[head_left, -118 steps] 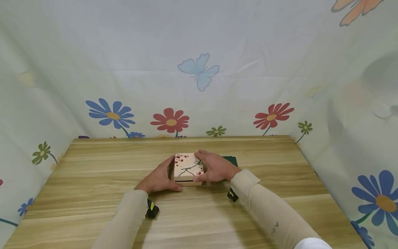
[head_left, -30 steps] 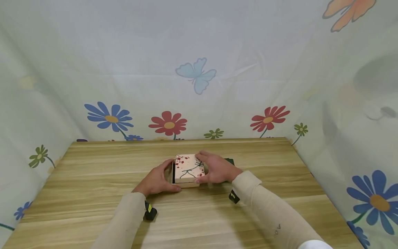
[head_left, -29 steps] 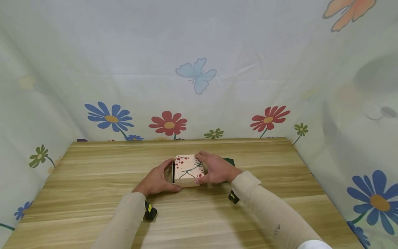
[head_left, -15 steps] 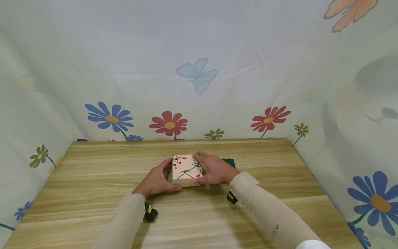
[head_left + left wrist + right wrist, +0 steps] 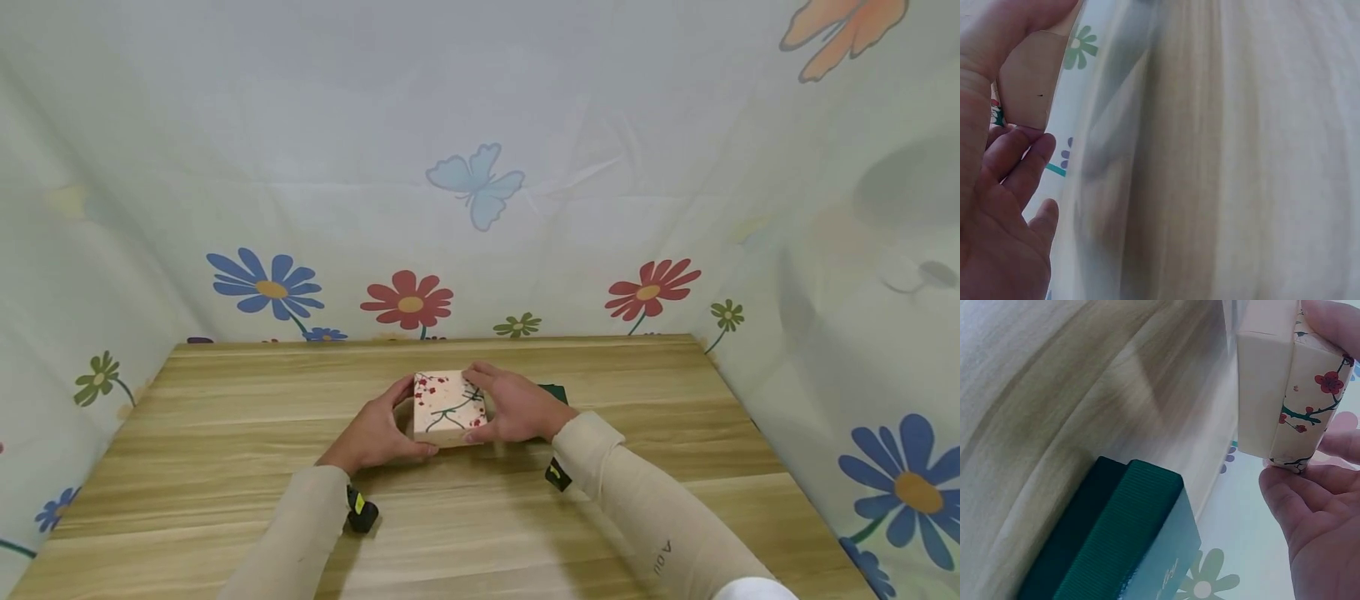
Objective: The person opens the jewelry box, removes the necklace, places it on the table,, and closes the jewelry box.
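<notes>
cream blossom-print box (image 5: 448,408) at the middle of a wooden table (image 5: 450,533), left hand (image 5: 378,429) gripping its left side, right hand (image 5: 516,407) holding its lid (image 5: 1315,400) between thumb and fingers from the right, green box (image 5: 1125,528) farther right, whether the cream one touches the table hard to tell

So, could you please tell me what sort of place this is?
Probably a small screened-off work spot, perhaps for filming: a wood-patterned table, a sheet printed with flowers behind it and on both sides, and a black wrist device.
</notes>
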The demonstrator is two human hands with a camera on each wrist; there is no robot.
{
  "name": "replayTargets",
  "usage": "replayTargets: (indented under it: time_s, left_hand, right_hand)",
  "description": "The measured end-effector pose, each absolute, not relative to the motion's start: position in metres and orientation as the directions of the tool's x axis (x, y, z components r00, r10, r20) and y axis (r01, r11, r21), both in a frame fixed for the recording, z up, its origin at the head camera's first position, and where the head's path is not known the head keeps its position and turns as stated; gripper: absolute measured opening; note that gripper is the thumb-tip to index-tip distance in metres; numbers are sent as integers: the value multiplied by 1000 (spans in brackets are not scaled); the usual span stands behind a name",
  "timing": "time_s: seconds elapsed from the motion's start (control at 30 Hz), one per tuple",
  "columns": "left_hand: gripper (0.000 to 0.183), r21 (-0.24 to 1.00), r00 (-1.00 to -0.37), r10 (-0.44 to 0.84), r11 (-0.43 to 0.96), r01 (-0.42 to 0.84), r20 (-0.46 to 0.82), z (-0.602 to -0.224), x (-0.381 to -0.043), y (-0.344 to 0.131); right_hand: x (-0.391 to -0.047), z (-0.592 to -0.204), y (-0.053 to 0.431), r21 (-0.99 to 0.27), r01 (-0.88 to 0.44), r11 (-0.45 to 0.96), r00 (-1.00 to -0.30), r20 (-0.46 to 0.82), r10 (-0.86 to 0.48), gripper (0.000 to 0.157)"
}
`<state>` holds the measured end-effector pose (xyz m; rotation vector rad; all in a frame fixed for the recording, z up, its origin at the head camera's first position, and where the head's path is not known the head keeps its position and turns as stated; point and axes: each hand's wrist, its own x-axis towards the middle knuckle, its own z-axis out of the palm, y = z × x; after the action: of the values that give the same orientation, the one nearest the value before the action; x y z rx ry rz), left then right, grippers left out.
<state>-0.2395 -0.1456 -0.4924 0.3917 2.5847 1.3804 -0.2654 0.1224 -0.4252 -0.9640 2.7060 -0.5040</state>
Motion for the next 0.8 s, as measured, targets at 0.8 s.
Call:
replayTargets:
  time_s: [0.8]
  left_hand:
    - [124,829,-950,311,539,149,-32,-465,-232,-152]
  right_hand:
    - [-260,-406,117,-381,-575,724,-771,-43,-635,99]
